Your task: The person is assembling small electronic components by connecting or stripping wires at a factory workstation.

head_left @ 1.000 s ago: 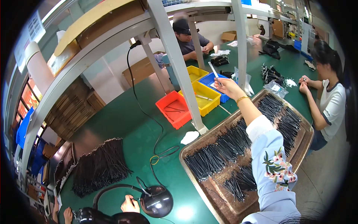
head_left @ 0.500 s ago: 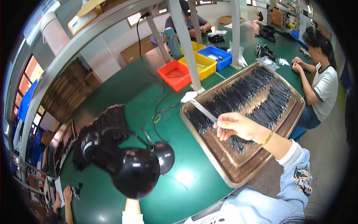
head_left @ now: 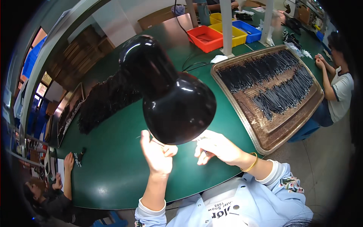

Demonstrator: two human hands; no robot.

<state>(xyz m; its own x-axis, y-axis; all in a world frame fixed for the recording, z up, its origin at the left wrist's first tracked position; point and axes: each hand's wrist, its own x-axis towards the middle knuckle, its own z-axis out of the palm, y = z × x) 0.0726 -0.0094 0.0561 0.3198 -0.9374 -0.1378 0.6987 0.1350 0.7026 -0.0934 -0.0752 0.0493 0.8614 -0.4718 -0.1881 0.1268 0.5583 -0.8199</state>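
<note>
Both of my hands are side by side beneath a glossy black desk lamp (head_left: 179, 109), whose head covers part of them. My left hand (head_left: 158, 154) has its palm turned up, fingers curled and thumb raised; a thin dark strand shows by the thumb, and what the fingers hold is hidden. My right hand (head_left: 219, 148) is closed around metal tweezers, only a small bit of which shows at the fingertips. To the right, a brown mesh-textured tray (head_left: 251, 130) bears two rows of short black cables (head_left: 283, 96) with silvery tips.
Red (head_left: 206, 39), yellow (head_left: 240, 37) and blue bins (head_left: 249, 30) stand behind a metal post (head_left: 227, 28). A dark heap of cables (head_left: 102, 102) lies left of the lamp. One co-worker (head_left: 340, 83) sits at right, another (head_left: 49, 193) at lower left.
My right hand has come from over the tray, back and left under the lamp. My left hand has come out into view beside it. The view has shifted, so the lamp appears higher.
</note>
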